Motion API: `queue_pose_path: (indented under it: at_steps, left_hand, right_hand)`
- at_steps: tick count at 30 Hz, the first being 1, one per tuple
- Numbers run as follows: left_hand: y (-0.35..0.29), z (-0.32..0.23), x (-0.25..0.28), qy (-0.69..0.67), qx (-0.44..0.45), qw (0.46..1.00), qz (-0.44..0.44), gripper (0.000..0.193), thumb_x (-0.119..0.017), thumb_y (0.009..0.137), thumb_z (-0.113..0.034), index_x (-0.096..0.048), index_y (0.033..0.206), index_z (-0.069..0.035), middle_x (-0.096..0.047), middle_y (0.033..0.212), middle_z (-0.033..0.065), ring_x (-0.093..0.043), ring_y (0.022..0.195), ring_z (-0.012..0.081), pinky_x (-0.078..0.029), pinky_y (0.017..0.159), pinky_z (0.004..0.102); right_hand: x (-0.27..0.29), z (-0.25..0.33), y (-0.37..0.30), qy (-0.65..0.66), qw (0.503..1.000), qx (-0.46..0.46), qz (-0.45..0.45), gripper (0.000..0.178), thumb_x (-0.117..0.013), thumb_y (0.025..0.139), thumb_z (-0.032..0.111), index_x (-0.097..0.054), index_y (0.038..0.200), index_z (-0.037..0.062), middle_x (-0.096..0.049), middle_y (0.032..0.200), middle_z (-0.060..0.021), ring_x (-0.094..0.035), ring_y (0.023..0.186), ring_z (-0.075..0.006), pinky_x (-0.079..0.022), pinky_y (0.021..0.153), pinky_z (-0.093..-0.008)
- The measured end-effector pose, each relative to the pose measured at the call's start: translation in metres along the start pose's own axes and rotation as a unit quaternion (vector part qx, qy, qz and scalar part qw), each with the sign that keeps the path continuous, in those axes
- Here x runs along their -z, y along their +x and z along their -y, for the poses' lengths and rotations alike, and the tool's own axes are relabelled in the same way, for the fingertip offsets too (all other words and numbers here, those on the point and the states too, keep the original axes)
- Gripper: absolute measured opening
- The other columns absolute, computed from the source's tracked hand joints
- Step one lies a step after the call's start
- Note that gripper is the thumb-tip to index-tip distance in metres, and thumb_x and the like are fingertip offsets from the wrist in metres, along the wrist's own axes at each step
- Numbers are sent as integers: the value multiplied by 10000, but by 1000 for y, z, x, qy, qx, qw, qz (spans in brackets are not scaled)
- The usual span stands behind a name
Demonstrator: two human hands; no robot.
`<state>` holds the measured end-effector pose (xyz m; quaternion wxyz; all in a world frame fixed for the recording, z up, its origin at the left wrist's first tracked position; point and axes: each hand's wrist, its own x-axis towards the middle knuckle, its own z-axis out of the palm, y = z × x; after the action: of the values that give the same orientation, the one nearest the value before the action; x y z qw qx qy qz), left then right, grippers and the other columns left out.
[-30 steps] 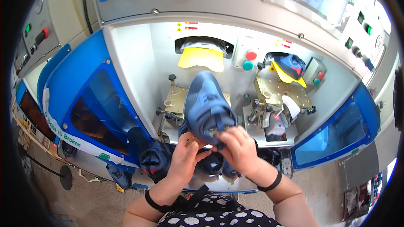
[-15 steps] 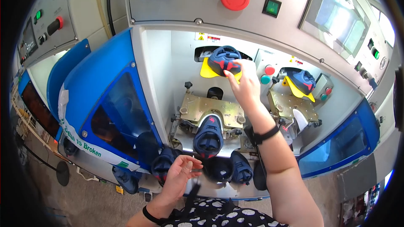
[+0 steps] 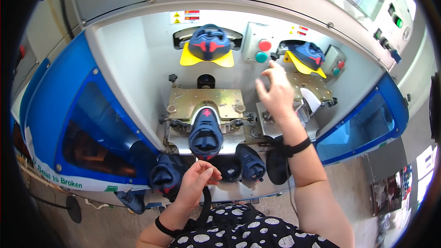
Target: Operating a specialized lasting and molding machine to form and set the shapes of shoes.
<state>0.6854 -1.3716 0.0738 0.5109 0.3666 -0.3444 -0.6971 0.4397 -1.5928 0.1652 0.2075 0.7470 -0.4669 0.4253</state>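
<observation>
My right hand (image 3: 277, 93) is raised inside the machine's opening, empty, with its fingers apart. It is close below the green button (image 3: 261, 57) and the red button (image 3: 264, 45) on a grey box; contact with them cannot be made out. My left hand (image 3: 196, 184) is low, its fingers loosely curled, with nothing visible in them. Just above it, a dark blue shoe upper (image 3: 205, 133) lies toe-inward in the left brass-coloured clamp (image 3: 206, 98). Behind, another blue upper with red trim (image 3: 209, 45) sits over a yellow pad (image 3: 224, 59) on the upper form.
A second station at right has a blue upper (image 3: 308, 55) on a yellow pad and a metal clamp. More uppers (image 3: 165, 174) (image 3: 251, 164) lie along the front ledge. Blue-framed window guards (image 3: 98, 128) (image 3: 363, 124) flank the opening.
My right hand has let go of the upper on the left upper form and moved right and down, toward the button box. My left hand stays low, near the clamped upper. The view has shifted.
</observation>
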Motion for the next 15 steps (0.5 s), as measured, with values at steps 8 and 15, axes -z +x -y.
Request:
queue_pose_path:
  at_steps: [8, 15]
  left_hand:
    - [21, 21, -38, 12, 48, 996, 75, 143, -544, 969, -183, -546, 1009, -46, -644, 912, 90, -650, 826, 180, -537, 739, 308]
    - [49, 56, -74, 69, 126, 973, 181, 142, -521, 992, -173, -552, 1023, -39, -656, 960, 100, -669, 869, 192, -540, 756, 294]
  right_hand:
    - [91, -175, 70, -152, 958, -167, 180, 460, -740, 796, 359, -581, 1153, 115, -614, 1161, -132, -583, 1090, -321, -472, 922, -404]
    - [129, -115, -79, -23, 988, -119, 96, 255, -698, 824, 210, -568, 990, 67, -589, 950, -152, -585, 902, -361, -477, 764, -429]
